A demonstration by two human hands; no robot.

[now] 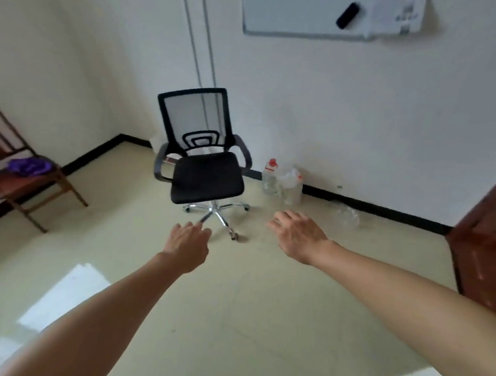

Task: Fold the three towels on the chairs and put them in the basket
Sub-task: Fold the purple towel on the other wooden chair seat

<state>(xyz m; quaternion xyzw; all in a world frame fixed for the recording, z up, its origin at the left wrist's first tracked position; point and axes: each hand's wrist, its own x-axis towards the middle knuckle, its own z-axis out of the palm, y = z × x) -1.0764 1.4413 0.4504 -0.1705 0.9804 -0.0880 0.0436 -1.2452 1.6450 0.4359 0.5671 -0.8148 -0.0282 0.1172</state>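
A crumpled purple towel [28, 166] lies on the seat of a wooden chair [21, 185] at the far left. A black mesh office chair [206, 176] stands in the middle by the back wall, and its seat is bare. My left hand [188, 246] and my right hand [297, 235] reach forward over the floor in front of the office chair, palms down, fingers loosely apart, holding nothing. No basket is in view.
Several clear plastic bottles [283, 183] stand against the wall right of the office chair, and one lies further right [347, 216]. A brown wooden door [489, 243] is at the right edge. A whiteboard [306, 11] hangs on the wall.
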